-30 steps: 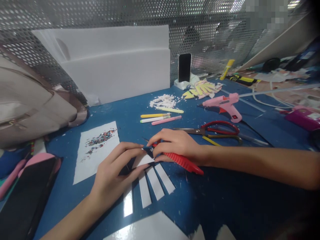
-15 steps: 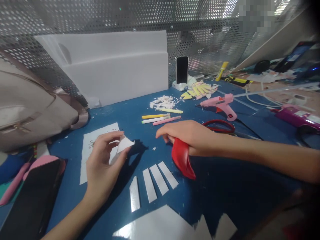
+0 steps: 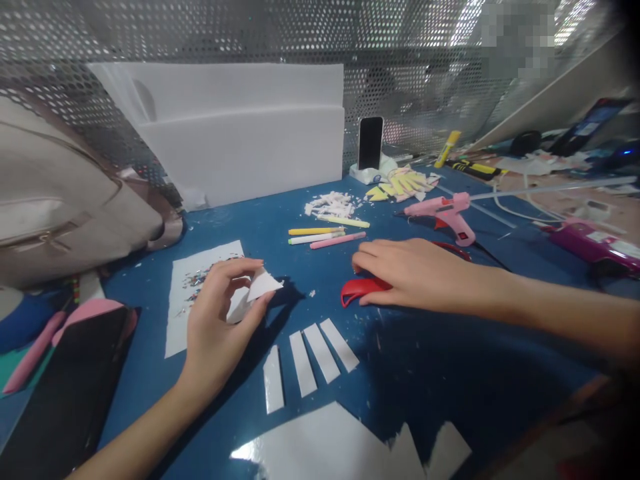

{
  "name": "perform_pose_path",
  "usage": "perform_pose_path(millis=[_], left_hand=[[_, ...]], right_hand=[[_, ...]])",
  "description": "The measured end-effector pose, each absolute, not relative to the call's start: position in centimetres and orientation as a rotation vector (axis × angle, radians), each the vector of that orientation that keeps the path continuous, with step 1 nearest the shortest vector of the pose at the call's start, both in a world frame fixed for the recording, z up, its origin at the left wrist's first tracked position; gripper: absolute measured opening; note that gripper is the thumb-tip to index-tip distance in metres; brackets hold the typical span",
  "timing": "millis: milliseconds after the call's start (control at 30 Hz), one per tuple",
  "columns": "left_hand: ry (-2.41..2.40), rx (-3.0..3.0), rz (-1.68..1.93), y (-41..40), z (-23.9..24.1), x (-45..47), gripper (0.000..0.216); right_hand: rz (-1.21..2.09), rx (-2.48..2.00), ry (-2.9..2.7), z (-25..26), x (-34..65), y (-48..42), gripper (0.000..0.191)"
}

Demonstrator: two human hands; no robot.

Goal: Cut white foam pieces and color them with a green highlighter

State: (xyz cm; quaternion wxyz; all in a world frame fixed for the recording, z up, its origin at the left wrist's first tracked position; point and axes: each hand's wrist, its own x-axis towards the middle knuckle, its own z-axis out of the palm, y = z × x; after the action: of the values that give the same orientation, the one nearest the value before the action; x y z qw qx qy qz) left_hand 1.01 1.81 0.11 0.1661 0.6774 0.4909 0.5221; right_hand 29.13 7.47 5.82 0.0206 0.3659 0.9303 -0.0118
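Observation:
My left hand (image 3: 225, 300) pinches a small bent piece of white paper (image 3: 263, 285) between thumb and fingertips, above the table's left half. Under my right hand (image 3: 395, 272) is a red, smooth, curved object (image 3: 361, 289) close to the tabletop. The thumb is on its near side and the fingers on its far side; the palm hides much of it, so its kind is unclear. Several white strips (image 3: 303, 363) lie side by side between my hands. Nearer to me is a larger white sheet (image 3: 320, 443) with jagged cut edges.
Behind my left hand lies a speckled white sheet (image 3: 180, 327). Several pens (image 3: 316, 237) and white scraps (image 3: 331, 204) lie farther back. A pink glue gun (image 3: 453, 215) and partly hidden red scissors (image 3: 453, 251) are at right. A phone (image 3: 371, 143) stands behind; a dark phone (image 3: 65, 393) lies left.
My right hand has moved right and turned flatter, lowering the red object towards the table. My left hand still pinches the paper piece. The whole view has shifted slightly.

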Motion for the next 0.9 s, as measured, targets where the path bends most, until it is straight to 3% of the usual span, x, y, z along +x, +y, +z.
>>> perform_pose_path(millis=[133,333,900], left_hand=[[1.409,1.936,1.48,1.7,0.1,0.9,0.03],[1.417,1.933,1.483,1.4,0.1,0.9,0.029],[1.395,1.949,1.475,1.4,0.3,0.9,0.026]], right_hand=[[-0.311,0.892,3.106,5.8,26.4,8.8,0.013],[-0.778,0.667,3.08,3.7,23.1,11.3,0.007],[-0.826,0.555,3.026,4.5,21.5,11.6,0.013]])
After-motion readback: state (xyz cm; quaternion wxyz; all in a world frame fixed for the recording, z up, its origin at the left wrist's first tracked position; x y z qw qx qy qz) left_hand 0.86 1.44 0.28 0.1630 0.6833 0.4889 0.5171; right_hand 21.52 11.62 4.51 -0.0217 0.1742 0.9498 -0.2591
